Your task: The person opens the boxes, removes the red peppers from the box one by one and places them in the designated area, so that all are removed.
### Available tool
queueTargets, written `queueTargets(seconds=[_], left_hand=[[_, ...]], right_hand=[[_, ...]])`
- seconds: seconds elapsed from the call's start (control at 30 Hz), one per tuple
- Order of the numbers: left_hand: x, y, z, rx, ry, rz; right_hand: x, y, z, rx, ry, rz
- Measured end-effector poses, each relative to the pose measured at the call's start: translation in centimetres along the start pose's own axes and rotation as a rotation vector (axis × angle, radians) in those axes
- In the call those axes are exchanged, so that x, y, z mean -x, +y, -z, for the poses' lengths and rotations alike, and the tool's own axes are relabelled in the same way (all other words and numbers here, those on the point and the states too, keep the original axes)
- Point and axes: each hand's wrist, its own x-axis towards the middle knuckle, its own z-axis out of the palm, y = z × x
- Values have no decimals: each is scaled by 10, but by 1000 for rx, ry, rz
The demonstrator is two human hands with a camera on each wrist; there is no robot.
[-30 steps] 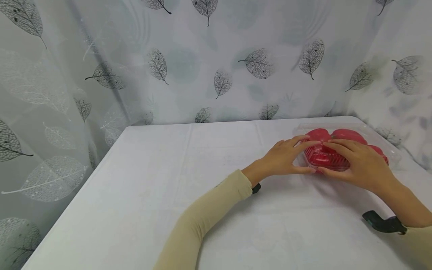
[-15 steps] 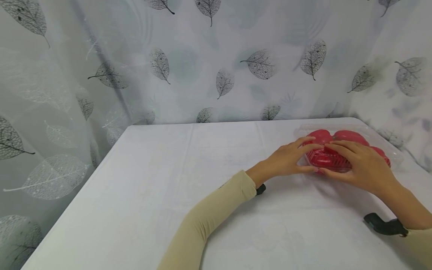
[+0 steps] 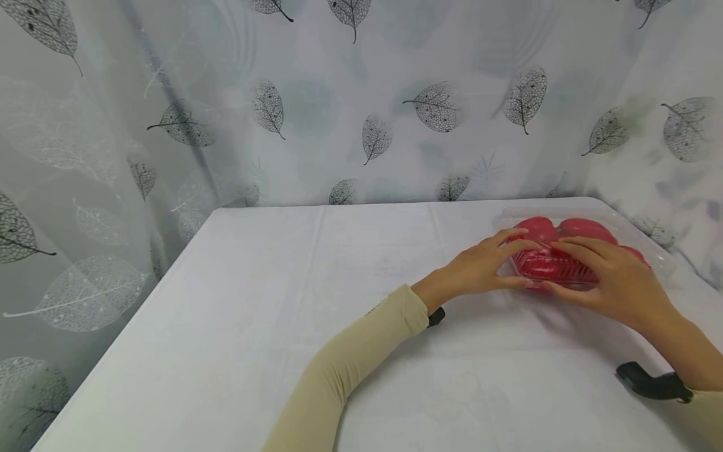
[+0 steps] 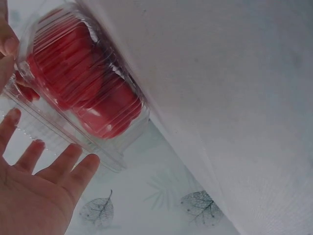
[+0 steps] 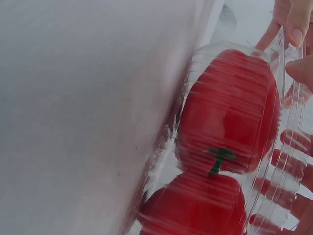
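Note:
A clear plastic clamshell container [image 3: 556,273] holding several red vegetables stands at the table's far right. They look like tomatoes or peppers; one red vegetable [image 5: 225,112] shows a green stem in the right wrist view. My left hand [image 3: 480,267] grips the near left part of the container, its fingers spread over the lid and its thumb at the front rim. Beside it, my right hand [image 3: 627,282] holds the near right part the same way. Both thumbs lie close together at the rim. In the left wrist view the lid and body rims show a narrow gap.
A white-covered table [image 3: 339,314] spreads left and toward the front. Behind it hangs a pale curtain [image 3: 316,100] with a leaf print. A black wrist mount [image 3: 652,382] sits under the right forearm.
The right hand has shifted slightly right along the container's rim, parting the thumbs a little. The left hand moved slightly right earlier, then stayed nearly still.

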Motion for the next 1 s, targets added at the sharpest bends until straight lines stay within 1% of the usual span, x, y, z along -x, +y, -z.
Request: queueTargets(seconds=[0.13, 0.23, 0.73, 1.0], left_hand=[[0, 0, -1, 23, 6, 0], [-1, -1, -1, 31, 5, 3], [-2, 0, -1, 46, 7, 11], [-2, -1, -1, 53, 22, -12]], right_hand=[[5, 3, 1, -7, 0, -21], [7, 5, 3, -19, 14, -25], [14, 9, 7, -37, 23, -59], [19, 13, 8, -32, -7, -121]])
